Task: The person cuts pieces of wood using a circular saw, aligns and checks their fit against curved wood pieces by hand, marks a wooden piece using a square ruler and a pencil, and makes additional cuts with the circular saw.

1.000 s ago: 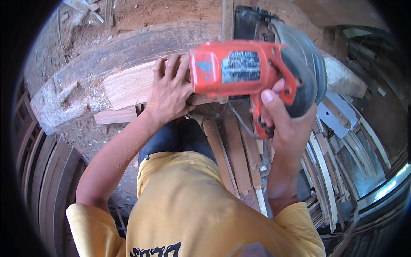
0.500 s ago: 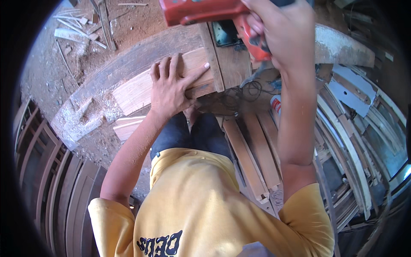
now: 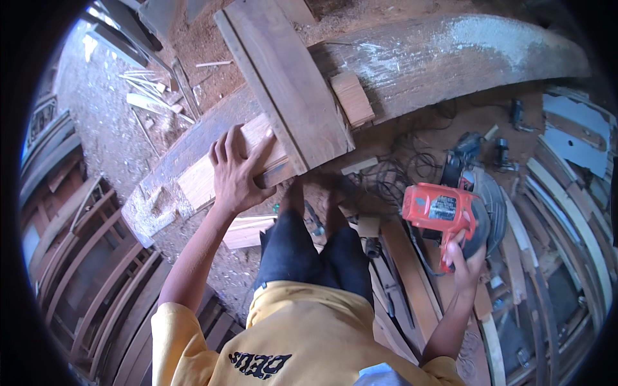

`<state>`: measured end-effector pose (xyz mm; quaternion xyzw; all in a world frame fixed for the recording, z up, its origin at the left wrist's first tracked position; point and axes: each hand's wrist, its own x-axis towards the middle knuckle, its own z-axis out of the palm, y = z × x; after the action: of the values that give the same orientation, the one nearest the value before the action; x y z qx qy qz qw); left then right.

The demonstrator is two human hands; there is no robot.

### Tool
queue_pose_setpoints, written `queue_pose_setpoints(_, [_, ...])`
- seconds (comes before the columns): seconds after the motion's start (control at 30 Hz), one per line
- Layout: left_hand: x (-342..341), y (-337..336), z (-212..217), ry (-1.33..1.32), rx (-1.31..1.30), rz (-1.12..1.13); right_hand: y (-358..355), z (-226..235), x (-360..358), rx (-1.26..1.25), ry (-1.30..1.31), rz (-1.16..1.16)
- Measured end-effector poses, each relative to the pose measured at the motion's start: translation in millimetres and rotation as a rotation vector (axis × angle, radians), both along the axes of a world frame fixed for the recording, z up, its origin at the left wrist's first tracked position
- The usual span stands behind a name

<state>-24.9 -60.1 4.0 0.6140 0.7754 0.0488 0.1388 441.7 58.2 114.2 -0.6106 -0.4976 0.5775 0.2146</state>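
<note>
My left hand (image 3: 237,170) lies with fingers spread on a light wooden plank (image 3: 196,183), which rests on a long, worn beam (image 3: 425,64). Across the plank and beam sits a wide brown board (image 3: 293,80) with a raised strip along one edge, close to my left fingertips. Past that board shows a light wood block end (image 3: 353,100); whether it belongs to the same plank is hidden. Off to the right, my right hand (image 3: 465,257) is closed around the handle of a red circular saw (image 3: 434,209), held away from the wood. Its round dark guard faces right.
Dark cables (image 3: 393,170) lie coiled on the ground beside the saw. Long boards (image 3: 412,276) lie right of my legs, and stacked curved frames (image 3: 566,212) fill the far right. More frames (image 3: 96,283) stand at left. Wood scraps (image 3: 151,93) and sawdust litter the ground beyond the beam.
My right hand has brought the circular saw from above the wide board down to the right. My left hand remains on the plank. The view has shifted, showing more ground at right.
</note>
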Motion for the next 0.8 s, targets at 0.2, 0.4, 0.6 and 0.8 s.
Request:
queue_pose_setpoints(0.2, [-0.6,0.8,-1.2,0.091,-0.067,-0.087,30.7,-298.3,112.9,-0.058,-0.719,0.161])
queue_pose_setpoints(0.4, [-15.5,-14.6,-20.7,0.156,-0.031,-0.15,17.6,-520.5,145.7,-0.27,-1.07,0.484])
queue_pose_setpoints(0.6, [-15.0,-21.3,-6.7,0.167,-0.111,-0.135,-53.0,-640.5,108.7,-0.207,-1.212,0.595])
queue_pose_setpoints(0.8, [-15.2,-18.3,-12.2,0.055,-0.047,-0.118,-112.0,-684.4,73.3,0.125,-1.241,0.623])
